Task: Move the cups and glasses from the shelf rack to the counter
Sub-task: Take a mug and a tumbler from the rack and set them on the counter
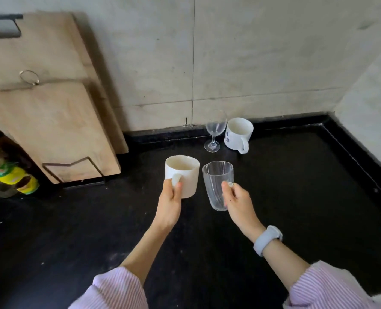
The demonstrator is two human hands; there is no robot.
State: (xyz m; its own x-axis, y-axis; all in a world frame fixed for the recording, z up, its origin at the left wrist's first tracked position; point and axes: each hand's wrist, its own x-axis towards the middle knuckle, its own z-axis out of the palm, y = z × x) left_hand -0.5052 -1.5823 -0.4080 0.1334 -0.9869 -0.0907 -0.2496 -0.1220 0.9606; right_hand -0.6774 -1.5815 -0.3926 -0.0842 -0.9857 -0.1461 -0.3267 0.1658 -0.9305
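The left hand (pixel 170 198) is pinching the handle of a white mug (pixel 181 176), fingers clamped, above the counter (pixel 296 197); the right hand (pixel 238 202) is gripping a glass (pixel 217 186) at its three o'clock. Both look rigid, light and breakable; the smooth glass is probably slippery.

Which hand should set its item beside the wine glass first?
Probably the right hand: its glass mug is nearer the wine glass. The left hand holds the white mug farther left.

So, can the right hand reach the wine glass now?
Probably not freely: the right hand already holds a clear tumbler, and the wine glass stands farther back beside a white mug.
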